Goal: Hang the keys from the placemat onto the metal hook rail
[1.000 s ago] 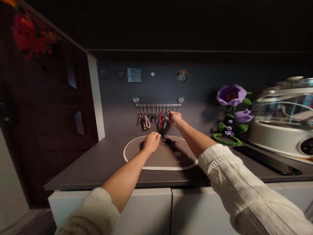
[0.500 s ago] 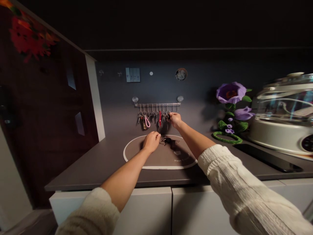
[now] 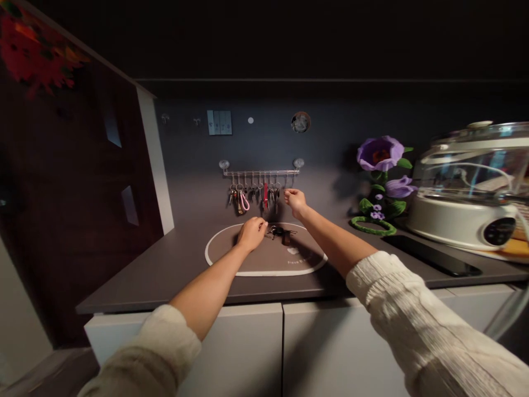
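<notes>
A clear hook rail (image 3: 261,173) on the dark back wall carries several bunches of keys (image 3: 253,193), among them one with a pink loop (image 3: 245,202) and one with a red strap (image 3: 265,196). Just right of the rightmost hanging bunch is my right hand (image 3: 296,202), its fingers drawn together, with nothing visible in them. My left hand (image 3: 252,234) hovers low over the brown oval mat (image 3: 231,259), fingers curled and pressed together; whatever they may hold is hidden. Beside its fingertips, a bunch of dark keys (image 3: 285,235) lies on the mat.
Purple knitted flowers (image 3: 380,154) with a green ring base stand to the right. A black phone (image 3: 433,256) lies in front of a white appliance with a clear cover (image 3: 450,215). A shelf hangs overhead, and a dark door (image 3: 82,220) is at the left.
My right hand has come off the rightmost hanging keys and moved slightly right of them; they stay on their hook. My left hand stays over the mat. The view has shifted slightly.
</notes>
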